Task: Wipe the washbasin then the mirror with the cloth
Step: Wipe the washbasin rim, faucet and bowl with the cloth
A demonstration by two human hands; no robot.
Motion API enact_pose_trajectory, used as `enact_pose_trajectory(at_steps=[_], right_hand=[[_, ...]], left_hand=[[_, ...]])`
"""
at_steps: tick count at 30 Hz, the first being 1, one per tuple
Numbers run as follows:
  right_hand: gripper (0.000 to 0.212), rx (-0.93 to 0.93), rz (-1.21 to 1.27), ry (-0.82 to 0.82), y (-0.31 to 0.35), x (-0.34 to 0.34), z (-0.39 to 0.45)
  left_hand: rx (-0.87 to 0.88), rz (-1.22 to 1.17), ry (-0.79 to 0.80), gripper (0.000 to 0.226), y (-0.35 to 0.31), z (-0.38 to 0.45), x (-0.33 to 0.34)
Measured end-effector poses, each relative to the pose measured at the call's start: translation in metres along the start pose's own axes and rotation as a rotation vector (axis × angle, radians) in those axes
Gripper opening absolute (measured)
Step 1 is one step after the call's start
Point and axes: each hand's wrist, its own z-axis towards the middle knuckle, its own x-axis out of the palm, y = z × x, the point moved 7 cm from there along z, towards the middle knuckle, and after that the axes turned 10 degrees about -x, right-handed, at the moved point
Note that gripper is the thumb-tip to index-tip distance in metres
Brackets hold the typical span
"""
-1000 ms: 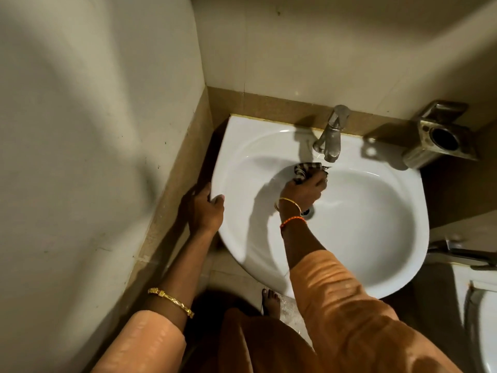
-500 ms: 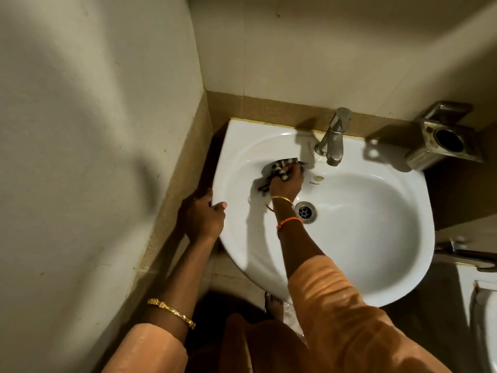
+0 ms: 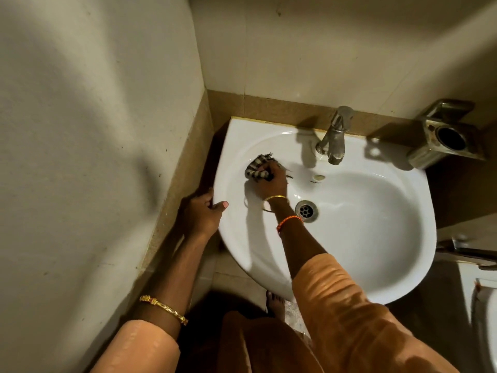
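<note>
Beige-tiled corner, washbasin [image 3: 376,265] stage: your right hand [image 3: 271,181] closes on the bunched cloth [image 3: 256,168] against the bowl's upper-left wall, your left hand [image 3: 201,214] clasps the rim; next, sweep toward the drain [image 3: 306,210].

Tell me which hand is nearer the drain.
The right hand: it presses the cloth inside the basin, up-left of the drain. The left hand grips the basin's left rim, farther away.
</note>
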Motion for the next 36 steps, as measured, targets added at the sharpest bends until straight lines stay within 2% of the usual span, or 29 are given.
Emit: enact_pose_trajectory(at_steps=[3,6,9,13,16,19,20,22,25,27,29,32,34,36], right_hand=[[0.016,-0.011,-0.043,-0.167,-0.013,-0.03,0.004],[0.022,-0.066,-0.097,-0.156,-0.013,-0.019,0.001],[0.024,-0.037,-0.076,0.059,-0.005,0.013,-0.002],[0.046,0.16,0.125,0.402,0.003,0.033,-0.034],[0.043,0.194,0.01,0.732,0.005,0.027,-0.073],[0.039,0.242,-0.141,0.902,-0.002,0.012,-0.094],[0.038,0.226,-0.187,0.909,-0.004,0.012,-0.094],[0.033,0.198,-0.229,0.811,0.001,0.017,-0.084],[0.037,0.145,-0.057,0.466,0.009,0.027,-0.067],[0.038,0.102,-0.007,0.368,0.021,0.023,-0.068],[0.041,0.123,0.077,0.478,0.028,0.018,-0.086],[0.044,0.201,0.127,0.805,0.017,0.007,-0.119],[0.044,0.189,-0.019,0.99,0.008,-0.009,-0.135],[0.044,0.197,-0.093,1.031,0.001,-0.023,-0.141]], left_hand=[[-0.032,-0.048,0.03,0.05,0.003,0.004,0.001],[-0.04,-0.088,0.042,0.051,0.002,0.005,0.001],[-0.037,-0.094,0.062,0.052,0.003,0.009,0.002],[-0.143,-0.237,0.144,0.055,0.013,0.012,0.002],[-0.167,-0.31,0.19,0.053,0.015,0.012,0.004],[-0.172,-0.334,0.192,0.055,0.018,0.012,0.005],[-0.178,-0.339,0.193,0.055,0.019,0.011,0.006],[-0.186,-0.349,0.198,0.055,0.019,0.011,0.006],[-0.186,-0.348,0.194,0.053,0.021,0.013,0.007],[-0.172,-0.343,0.176,0.053,0.022,0.014,0.007],[-0.159,-0.328,0.16,0.051,0.024,0.013,0.009],[-0.135,-0.362,0.135,0.049,0.026,0.012,0.011],[-0.126,-0.355,0.135,0.05,0.026,0.012,0.012],[-0.112,-0.329,0.125,0.051,0.026,0.012,0.011]])
